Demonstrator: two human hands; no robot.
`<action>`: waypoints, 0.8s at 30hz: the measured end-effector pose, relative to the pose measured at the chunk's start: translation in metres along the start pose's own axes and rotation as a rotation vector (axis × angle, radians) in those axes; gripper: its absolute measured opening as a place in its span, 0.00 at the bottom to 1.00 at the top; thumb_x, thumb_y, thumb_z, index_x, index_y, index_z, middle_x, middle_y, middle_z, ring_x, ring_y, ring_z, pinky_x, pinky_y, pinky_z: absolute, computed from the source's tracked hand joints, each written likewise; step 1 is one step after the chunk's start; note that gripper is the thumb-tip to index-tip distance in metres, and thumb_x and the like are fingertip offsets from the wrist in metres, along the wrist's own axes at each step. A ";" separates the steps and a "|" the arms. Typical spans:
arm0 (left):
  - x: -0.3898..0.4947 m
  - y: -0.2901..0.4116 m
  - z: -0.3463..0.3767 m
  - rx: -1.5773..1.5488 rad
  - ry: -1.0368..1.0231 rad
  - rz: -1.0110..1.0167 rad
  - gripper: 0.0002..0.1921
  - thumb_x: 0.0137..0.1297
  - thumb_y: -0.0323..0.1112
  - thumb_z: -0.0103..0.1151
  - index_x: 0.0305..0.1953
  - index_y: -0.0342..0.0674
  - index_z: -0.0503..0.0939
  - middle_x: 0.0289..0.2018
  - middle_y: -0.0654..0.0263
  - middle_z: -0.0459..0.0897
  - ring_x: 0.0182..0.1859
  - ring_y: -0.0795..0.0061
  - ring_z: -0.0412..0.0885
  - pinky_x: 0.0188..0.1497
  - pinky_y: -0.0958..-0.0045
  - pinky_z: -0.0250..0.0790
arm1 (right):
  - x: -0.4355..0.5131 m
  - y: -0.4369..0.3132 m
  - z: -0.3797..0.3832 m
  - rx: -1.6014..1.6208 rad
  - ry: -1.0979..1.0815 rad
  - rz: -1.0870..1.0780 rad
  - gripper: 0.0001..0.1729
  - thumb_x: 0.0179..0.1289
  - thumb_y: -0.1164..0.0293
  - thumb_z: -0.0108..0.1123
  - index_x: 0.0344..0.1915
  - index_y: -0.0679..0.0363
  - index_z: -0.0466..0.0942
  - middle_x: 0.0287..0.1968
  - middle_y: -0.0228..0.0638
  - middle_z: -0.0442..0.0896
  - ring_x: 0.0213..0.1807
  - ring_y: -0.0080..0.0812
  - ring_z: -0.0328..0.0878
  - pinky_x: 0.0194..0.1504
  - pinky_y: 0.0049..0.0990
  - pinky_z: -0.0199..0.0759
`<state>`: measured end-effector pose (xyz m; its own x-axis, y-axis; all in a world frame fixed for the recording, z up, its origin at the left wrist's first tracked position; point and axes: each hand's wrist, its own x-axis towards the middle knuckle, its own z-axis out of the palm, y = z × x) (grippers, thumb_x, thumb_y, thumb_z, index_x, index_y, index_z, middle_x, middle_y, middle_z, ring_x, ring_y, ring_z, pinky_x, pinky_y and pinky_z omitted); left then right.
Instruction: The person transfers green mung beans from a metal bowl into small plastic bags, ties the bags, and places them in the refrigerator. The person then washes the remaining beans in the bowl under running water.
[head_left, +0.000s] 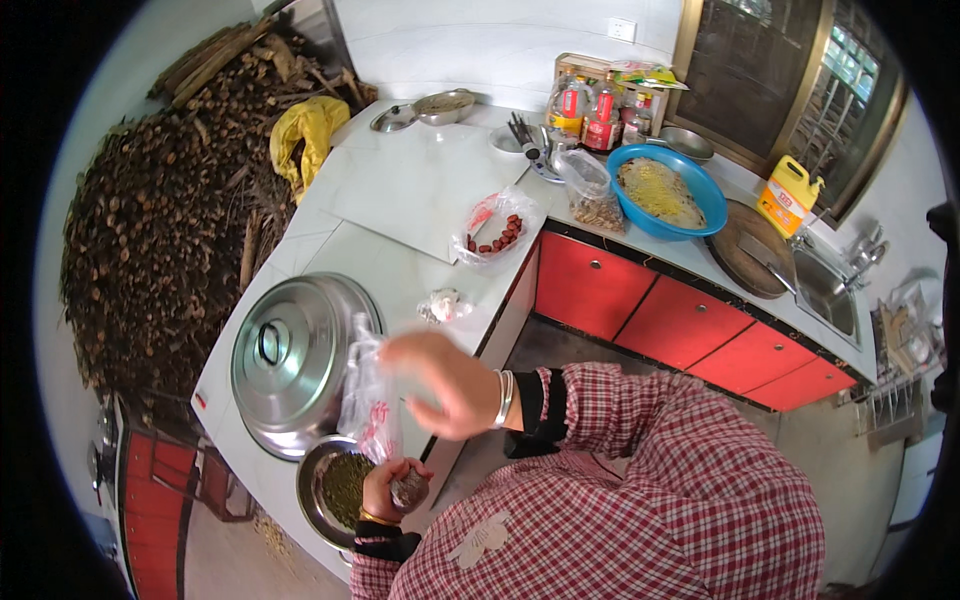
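My left hand grips the gathered lower end of a clear plastic bag with red writing. A brownish lump bulges from the fist, seemingly inside the bag. The bag's loose upper part stretches away along the counter beside a large metal lid. Above that hand my right hand, blurred by motion, has its thumb and fingers apart close to the bag. It appears to hold nothing. Partly under my left hand stands a metal bowl of dried green flakes.
A domed metal lid covers a wide pot. Beyond lie a small plastic bag, red dates in a clear bag and a blue basin of food. A cleaver rests on a round chopping board near the sink.
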<state>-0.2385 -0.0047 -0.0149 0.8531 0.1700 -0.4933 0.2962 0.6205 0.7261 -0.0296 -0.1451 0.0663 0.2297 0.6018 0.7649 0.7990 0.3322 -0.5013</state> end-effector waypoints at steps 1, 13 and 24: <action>-0.005 -0.004 0.003 -0.057 -0.107 0.016 0.16 0.67 0.35 0.45 0.33 0.27 0.78 0.34 0.58 0.82 0.39 0.67 0.81 0.46 0.70 0.74 | -0.005 -0.008 0.000 0.022 -0.330 -0.216 0.32 0.51 0.74 0.60 0.60 0.58 0.67 0.61 0.40 0.70 0.61 0.44 0.67 0.62 0.41 0.60; -0.050 -0.077 0.099 0.782 0.215 -0.021 0.13 0.67 0.37 0.51 0.26 0.35 0.74 0.15 0.70 0.72 0.14 0.82 0.67 0.15 0.74 0.55 | -0.109 -0.040 -0.049 0.332 -1.178 0.864 0.24 0.59 0.73 0.52 0.57 0.63 0.68 0.30 0.41 0.80 0.28 0.36 0.80 0.34 0.31 0.73; -0.032 -0.143 0.186 1.362 0.077 0.438 0.11 0.66 0.37 0.51 0.30 0.38 0.77 0.18 0.62 0.78 0.19 0.70 0.78 0.26 0.69 0.71 | -0.195 -0.079 -0.154 -0.207 -1.032 0.322 0.41 0.63 0.56 0.61 0.70 0.60 0.57 0.40 0.44 0.81 0.35 0.40 0.74 0.47 0.36 0.69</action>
<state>-0.2282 -0.2414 -0.0137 0.9698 0.2197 -0.1058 0.2310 -0.6885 0.6874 -0.0521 -0.4013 0.0190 -0.0538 0.9881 -0.1442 0.8849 -0.0197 -0.4654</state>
